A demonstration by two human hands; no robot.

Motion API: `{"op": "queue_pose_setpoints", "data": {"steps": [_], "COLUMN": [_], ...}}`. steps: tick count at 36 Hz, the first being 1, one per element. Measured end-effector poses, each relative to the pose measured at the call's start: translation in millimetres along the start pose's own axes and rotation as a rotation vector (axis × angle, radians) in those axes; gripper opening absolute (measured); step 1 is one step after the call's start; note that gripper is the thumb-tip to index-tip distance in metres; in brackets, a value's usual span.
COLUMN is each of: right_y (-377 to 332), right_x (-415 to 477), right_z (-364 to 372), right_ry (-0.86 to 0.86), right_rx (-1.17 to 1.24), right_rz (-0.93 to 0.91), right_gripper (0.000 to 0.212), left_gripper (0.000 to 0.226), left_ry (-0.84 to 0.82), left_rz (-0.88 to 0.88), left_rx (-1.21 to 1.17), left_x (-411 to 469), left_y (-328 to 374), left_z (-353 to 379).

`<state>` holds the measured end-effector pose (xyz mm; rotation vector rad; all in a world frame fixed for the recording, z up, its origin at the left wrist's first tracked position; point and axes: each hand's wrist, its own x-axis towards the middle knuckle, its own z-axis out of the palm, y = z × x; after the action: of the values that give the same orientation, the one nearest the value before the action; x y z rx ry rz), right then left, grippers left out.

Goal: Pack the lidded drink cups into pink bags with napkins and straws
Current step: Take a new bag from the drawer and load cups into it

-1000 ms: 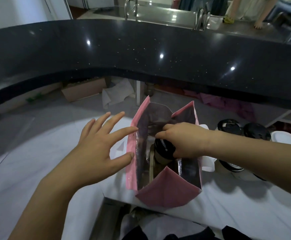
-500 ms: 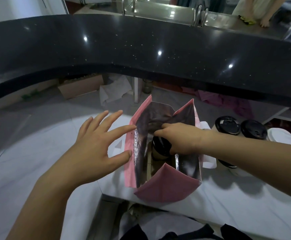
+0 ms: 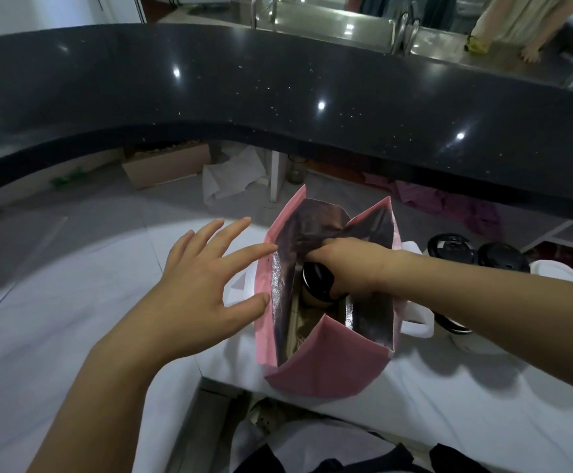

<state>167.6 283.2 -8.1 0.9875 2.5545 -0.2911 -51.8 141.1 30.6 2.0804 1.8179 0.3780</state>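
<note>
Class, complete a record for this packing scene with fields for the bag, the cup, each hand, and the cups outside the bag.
bag: pink bag, open, upright on white table
cup: black-lidded cup, inside bag
right hand: in the bag, grips cup from above
left hand: fingers spread, by bag's left wall
outside: spare cups, right of bag
</note>
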Motion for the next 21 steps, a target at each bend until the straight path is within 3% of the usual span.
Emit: {"op": "queue_pose_setpoints", "data": {"steps": [13,18,21], "right_y": [-4,-13,-11], "right_x": [-21,-68,-100], "right_z": [-25,-56,-58], "right_ry": [0.024,0.213,0.420], "right_rx": [-0.056,0.066,0.199], "right_rz": [-0.005,-0.015,0.003], "right_gripper": [0.067,0.042,0.039], "left_gripper": [0.052,0.053,0.055], "left_ry": [-0.021,-0.038,-0.033], "left_rz": [0.011,0.000,-0.014], "left_rx": [-0.047,-0.129,-0.212], "left_x": [3,5,4], "left_y": [4,9,17], "left_z": [1,4,3]}}
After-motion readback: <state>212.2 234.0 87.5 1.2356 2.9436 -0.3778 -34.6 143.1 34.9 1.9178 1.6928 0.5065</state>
